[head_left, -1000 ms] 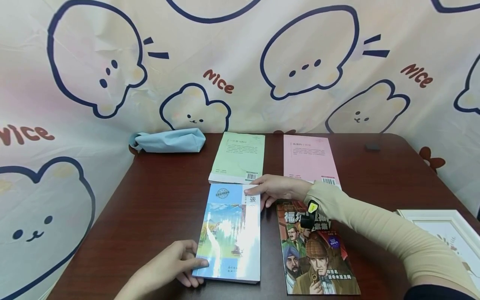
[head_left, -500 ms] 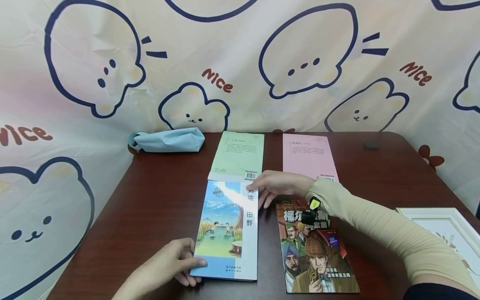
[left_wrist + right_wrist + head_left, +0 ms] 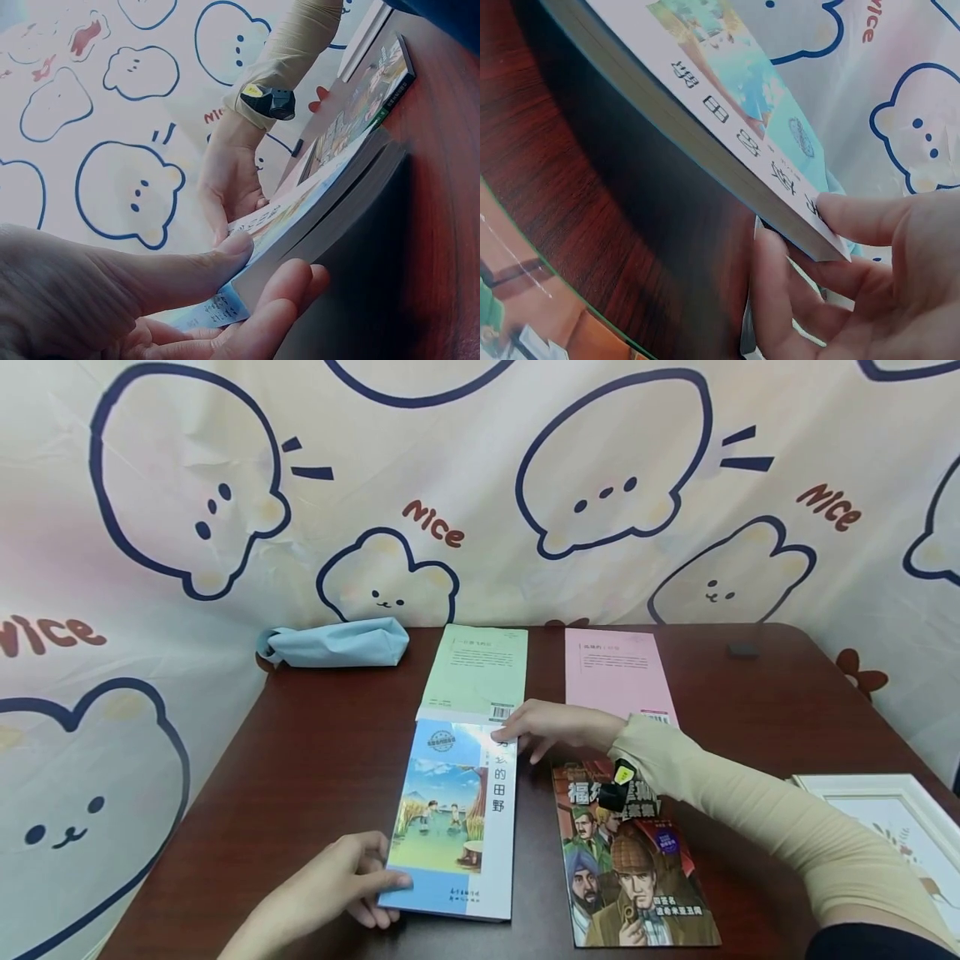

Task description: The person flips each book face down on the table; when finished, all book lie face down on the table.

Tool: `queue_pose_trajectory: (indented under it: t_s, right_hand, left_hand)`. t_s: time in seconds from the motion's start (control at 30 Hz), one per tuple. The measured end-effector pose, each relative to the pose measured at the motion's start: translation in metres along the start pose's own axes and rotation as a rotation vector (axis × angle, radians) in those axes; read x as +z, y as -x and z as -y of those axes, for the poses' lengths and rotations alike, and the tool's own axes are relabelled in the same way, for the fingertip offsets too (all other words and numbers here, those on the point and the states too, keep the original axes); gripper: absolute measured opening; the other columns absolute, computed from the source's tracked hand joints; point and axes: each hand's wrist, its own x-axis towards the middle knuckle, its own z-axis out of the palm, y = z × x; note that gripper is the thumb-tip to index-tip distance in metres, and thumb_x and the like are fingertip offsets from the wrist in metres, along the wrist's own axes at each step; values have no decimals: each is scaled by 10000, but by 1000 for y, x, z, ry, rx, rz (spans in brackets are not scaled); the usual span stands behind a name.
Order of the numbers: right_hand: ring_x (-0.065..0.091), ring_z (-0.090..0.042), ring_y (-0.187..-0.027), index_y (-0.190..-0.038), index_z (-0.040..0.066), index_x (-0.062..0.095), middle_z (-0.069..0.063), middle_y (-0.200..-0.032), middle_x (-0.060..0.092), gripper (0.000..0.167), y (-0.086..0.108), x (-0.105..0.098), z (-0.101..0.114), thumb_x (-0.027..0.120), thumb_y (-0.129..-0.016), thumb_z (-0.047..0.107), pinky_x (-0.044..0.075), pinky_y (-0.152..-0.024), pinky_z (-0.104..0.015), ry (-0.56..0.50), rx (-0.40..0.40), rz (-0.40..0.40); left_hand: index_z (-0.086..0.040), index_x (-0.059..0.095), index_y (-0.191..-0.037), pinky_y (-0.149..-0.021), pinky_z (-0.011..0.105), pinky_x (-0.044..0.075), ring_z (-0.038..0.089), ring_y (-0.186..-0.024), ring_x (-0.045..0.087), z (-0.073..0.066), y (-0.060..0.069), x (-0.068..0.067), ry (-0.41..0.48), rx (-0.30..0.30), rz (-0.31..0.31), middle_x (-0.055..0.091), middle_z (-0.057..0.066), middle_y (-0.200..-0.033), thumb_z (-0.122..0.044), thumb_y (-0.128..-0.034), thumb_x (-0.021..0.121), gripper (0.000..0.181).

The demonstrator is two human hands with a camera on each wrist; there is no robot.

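With fingers and thumb, pinched the blue book (image 3: 444, 827) by its near left corner in the left hand (image 3: 345, 881), its far right corner in the right hand (image 3: 558, 724), toward the near edge of the table (image 3: 300, 743). Saw its page edges plainly from both wrists, barely from the head. Saw the green book (image 3: 478, 670) at the far edge.

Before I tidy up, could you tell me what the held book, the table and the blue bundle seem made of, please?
The held book looks paper, given its page edges, with a smooth cover. The table seems wood or laminate, given its grain and faint sheen. The blue bundle may be matte fabric, given its soft creases.
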Motion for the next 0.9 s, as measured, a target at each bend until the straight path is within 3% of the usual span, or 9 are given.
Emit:
queue_pose_trajectory:
  t_s: [0.2, 0.53, 0.9]
  right_hand:
    - [460, -118, -667, -807, 135, 698, 26, -709, 484, 262, -1, -2, 1, 633, -902, 370, 458, -594, -245, 94, 19, -48]
    - [444, -116, -586, -661, 143, 584, 21, -625, 468, 325, -2, -4, -2, 621, -910, 348, 415, -561, -243, 67, -24, -6]
    - [469, -121, -583, -686, 145, 619, 1, -631, 509, 297, -4, -5, -6, 616, -926, 321, 420, -558, -244, 0, -45, 8]
  left_hand:
    - [-16, 502, -921, -589, 331, 575, 176, -633, 697, -2, 1, -2, -10, 16, 1, 696, 84, -694, -258, -900, 684, 303]
    - [2, 530, -969, -589, 338, 574, 161, -621, 685, -5, 3, -3, -20, 17, -18, 695, 76, -708, -256, -900, 685, 309]
    - [22, 546, -1051, -618, 346, 579, 168, -643, 685, -6, 4, -2, -13, 10, -2, 708, 85, -749, -234, -884, 702, 343]
